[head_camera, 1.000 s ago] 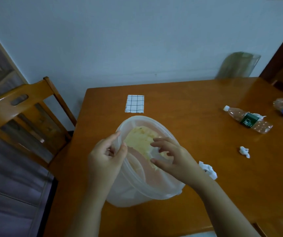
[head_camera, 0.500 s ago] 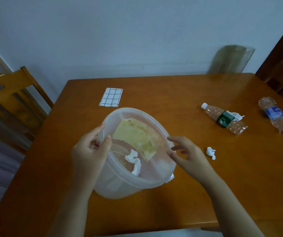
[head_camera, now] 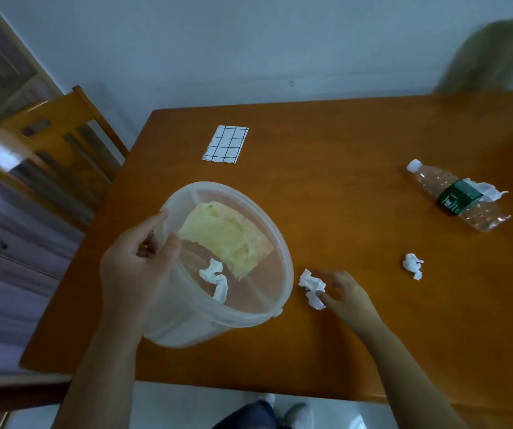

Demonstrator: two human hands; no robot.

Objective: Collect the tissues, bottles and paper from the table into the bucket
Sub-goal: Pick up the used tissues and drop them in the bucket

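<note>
The bucket [head_camera: 218, 311] — translucent plastic, round, lid off — stands on the near left part of the table [head_camera: 357, 134], tilted toward the camera. Inside it lie two items: a yellowish sheet [head_camera: 227, 236] resting against the far inner wall, and a crumpled white tissue [head_camera: 215, 277] just below the sheet's near edge. Whether the two touch cannot be told.

The left hand [head_camera: 139, 267] grips the bucket's left rim, thumb inside the wall and fingers curled over the outside; it is closed on the rim.

The right hand [head_camera: 346, 294] rests on the table just right of the bucket, fingers bent and partly closed on a second tissue [head_camera: 312, 287]. The fingertips touch the tissue's right side; the tissue itself lies on the wood, close to the bucket's wall but apart from it.

Outside the bucket:
- a third tissue [head_camera: 413, 265], right of the hand and well apart from it;
- a clear bottle [head_camera: 459, 196] lying on its side at the right, white cap pointing left, green label partly torn — no liquid level can be made out;
- a grid-printed paper [head_camera: 226, 144] lying flat beyond the bucket, toward the far left corner.

A wooden chair [head_camera: 53, 144] stands at the table's left side.
</note>
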